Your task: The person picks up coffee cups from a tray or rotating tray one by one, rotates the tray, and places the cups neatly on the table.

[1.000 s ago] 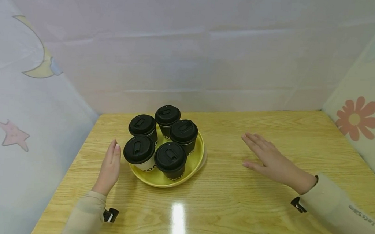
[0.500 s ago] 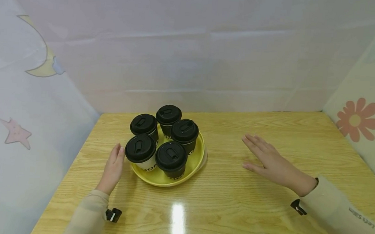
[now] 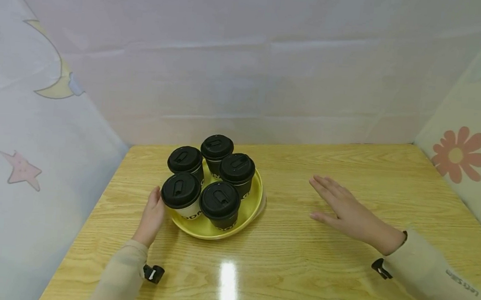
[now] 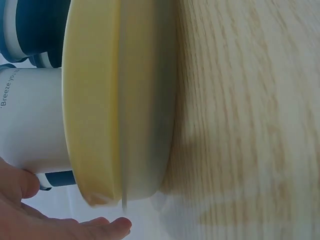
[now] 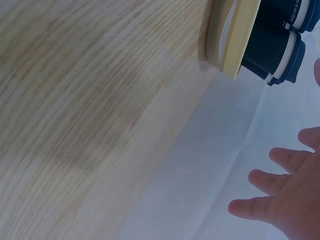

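Note:
My left hand (image 3: pixel 151 216) is at the left edge of a round yellow tray (image 3: pixel 200 235), its fingers extended beside a white paper cup (image 3: pixel 186 210) with a black lid. In the left wrist view the thumb (image 4: pixel 22 182) comes close to that cup and the fingers reach past the tray's rim. Several lidded cups stand upright on the tray, among them a dark cup (image 3: pixel 219 205) at the front and another dark cup (image 3: pixel 236 173) at the right. My right hand (image 3: pixel 347 215) hovers over the table to the right, fingers straight and holding nothing.
The tray sits on a pale round base (image 5: pixel 217 35) on a wooden table (image 3: pixel 281 275). A pale cloth wall (image 3: pixel 246 75) rises behind the table, with printed cloth (image 3: pixel 10 117) at the left and a flower print (image 3: pixel 456 155) at the right.
My left hand has moved right and slightly down, from apart from the tray to its left edge. The right hand has barely shifted, and the cups stand as before.

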Demonstrator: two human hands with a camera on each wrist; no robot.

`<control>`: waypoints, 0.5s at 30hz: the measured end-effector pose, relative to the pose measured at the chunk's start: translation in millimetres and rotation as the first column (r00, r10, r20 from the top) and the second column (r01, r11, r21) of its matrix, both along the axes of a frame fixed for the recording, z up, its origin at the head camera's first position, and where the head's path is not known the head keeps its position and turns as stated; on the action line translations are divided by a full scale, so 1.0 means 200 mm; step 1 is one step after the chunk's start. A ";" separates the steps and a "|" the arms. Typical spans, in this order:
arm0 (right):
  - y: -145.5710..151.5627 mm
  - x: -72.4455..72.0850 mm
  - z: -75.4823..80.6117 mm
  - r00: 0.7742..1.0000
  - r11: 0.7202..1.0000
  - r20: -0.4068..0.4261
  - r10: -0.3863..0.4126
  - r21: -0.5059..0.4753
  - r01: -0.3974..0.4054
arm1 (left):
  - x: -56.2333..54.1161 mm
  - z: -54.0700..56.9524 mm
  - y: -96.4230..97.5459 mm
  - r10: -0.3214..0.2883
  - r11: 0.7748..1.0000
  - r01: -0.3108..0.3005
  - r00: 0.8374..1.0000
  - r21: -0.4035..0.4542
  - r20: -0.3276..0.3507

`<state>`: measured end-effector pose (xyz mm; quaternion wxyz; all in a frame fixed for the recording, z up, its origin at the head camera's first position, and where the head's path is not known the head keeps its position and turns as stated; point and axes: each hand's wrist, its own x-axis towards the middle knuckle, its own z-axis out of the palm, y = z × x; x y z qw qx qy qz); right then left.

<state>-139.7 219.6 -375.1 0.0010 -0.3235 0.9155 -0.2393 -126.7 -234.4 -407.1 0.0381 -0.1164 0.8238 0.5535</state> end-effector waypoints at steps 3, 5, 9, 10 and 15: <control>-0.01 0.00 -0.01 1.000 1.000 -0.005 0.006 -0.006 -0.006 | -0.01 -0.01 0.01 0.016 1.000 -0.016 1.000 0.014 -0.011; -0.02 0.01 -0.01 1.000 1.000 -0.013 0.012 -0.012 -0.012 | -0.02 -0.02 0.02 0.021 1.000 -0.020 1.000 0.020 -0.016; -0.04 0.01 -0.01 1.000 1.000 -0.017 0.020 -0.018 -0.020 | -0.02 -0.04 0.02 0.019 0.998 -0.017 0.999 0.059 -0.026; -0.04 0.02 -0.01 1.000 1.000 -0.017 0.020 -0.019 -0.021 | -0.03 -0.05 0.02 0.017 0.998 -0.015 1.000 0.067 -0.025; -0.07 0.02 -0.03 1.000 0.999 -0.001 0.025 -0.027 -0.025 | -0.04 -0.07 0.01 0.029 0.997 -0.028 1.000 0.079 -0.012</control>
